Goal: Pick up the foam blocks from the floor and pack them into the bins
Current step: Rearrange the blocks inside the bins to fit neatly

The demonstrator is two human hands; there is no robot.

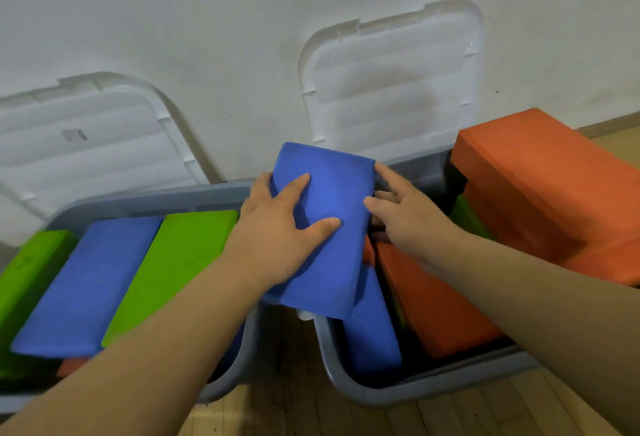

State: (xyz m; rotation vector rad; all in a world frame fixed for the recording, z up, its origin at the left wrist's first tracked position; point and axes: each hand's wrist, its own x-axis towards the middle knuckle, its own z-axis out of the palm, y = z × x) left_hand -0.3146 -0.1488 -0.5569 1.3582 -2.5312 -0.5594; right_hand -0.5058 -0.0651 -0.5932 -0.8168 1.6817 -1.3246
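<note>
As left hand [277,231] and right hand [405,214] clasp blue block [332,176] | orange blocks [540,176] crowd right bin [363,392] beneath

Foam blocks: the raised blue block [325,228], the green block [173,273] and the large orange block [547,186] all show a matt, finely grained surface without gloss. The left bin [138,198] and right bin [363,394] are smooth grey moulded plastic with a dull sheen. The left lid [86,158] and right lid [391,89] are translucent whitish plastic, ribbed. The floor [311,411] is pale wood in narrow boards. The wall [207,20] is matt white, faintly scuffed.
</note>
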